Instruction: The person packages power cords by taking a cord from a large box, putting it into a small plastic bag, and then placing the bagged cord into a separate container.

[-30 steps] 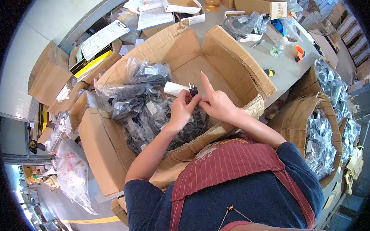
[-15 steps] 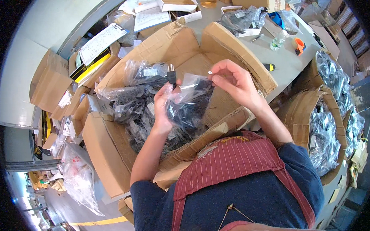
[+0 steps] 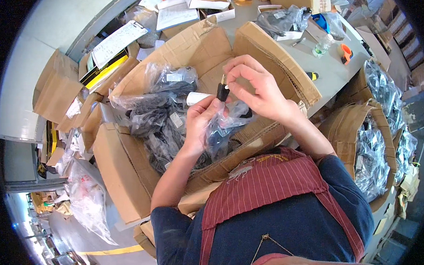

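My left hand [image 3: 203, 115] grips a black power plug [image 3: 223, 91], its metal pins pointing up, above an open cardboard box [image 3: 284, 53]. A clear plastic bag [image 3: 219, 134] with something dark inside hangs below that hand. Beside the left fingers sticks out a white, rolled-looking piece [image 3: 197, 98]; what it belongs to is hidden. My right hand [image 3: 259, 91] is closed in a pinch at the plug, thumb and forefinger by its pins. A tiny white piece [image 3: 226, 86] shows between these fingertips and the plug. Several bagged black cables [image 3: 162, 115] fill the box's left side.
Cartons with bagged goods [image 3: 369, 159] stand at the right. On the table lie a clear bottle [image 3: 322, 45], an orange tape-dispenser-like object [image 3: 346, 54] and a bagged dark item [image 3: 283, 22]. A clipboard [image 3: 118, 42] rests on boxes at the left.
My right hand has moved left and brought the tiny white piece to the plug. The plug has shifted right and lower with my left hand, and the white rolled-looking piece now shows.
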{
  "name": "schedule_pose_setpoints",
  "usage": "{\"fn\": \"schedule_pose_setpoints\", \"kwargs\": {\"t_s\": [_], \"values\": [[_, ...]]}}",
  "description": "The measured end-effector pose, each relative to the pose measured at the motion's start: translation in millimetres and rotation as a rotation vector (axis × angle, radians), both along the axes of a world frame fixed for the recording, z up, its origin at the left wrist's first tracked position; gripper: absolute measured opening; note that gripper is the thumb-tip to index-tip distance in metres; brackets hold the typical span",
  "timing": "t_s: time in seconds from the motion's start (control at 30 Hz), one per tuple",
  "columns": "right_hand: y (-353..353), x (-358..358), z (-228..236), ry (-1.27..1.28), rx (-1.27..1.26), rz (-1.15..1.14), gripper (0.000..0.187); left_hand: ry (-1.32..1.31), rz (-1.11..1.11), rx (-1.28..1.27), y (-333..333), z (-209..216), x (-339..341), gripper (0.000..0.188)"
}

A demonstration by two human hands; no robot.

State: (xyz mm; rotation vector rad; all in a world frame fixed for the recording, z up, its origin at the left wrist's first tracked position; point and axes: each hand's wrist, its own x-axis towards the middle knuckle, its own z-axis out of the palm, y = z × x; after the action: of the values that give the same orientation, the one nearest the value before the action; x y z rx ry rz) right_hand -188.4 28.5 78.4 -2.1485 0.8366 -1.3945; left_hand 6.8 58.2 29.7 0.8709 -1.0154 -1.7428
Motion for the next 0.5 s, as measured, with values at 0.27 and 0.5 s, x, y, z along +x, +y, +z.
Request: {"fn": "schedule_pose_setpoints", "kwargs": {"t_s": [0.27, 0.5], "values": [[-4, 1, -15, 0.033, 0.042, -0.017, 0.012, 0.026, -0.032, 0.077, -2, 4, 1, 0.031], [-5, 3, -19, 0.126, -0.081, -0.089, 0.016, 0.064, -0.041, 0.078, -4, 1, 2, 0.027]]}}
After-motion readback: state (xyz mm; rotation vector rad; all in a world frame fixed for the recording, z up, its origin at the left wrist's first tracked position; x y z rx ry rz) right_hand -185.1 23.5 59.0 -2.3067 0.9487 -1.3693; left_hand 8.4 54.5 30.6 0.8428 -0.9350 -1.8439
